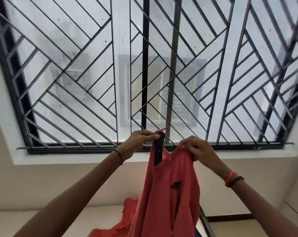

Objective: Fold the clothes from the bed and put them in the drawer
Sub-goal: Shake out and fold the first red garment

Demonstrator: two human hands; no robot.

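Red shirt (168, 194) hangs — fingers (151, 137) of left hand (139, 142) and right hand (196, 148) pinching it

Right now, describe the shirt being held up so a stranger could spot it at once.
Find the large window with the black diagonal-bar metal grille; in front of its sill, the left hand and right hand pinch the top of a coral-red fabric shirt. Unlike the crumpled orange-red garment lying lower left, it hangs and has a dark navy button strip at the neck.
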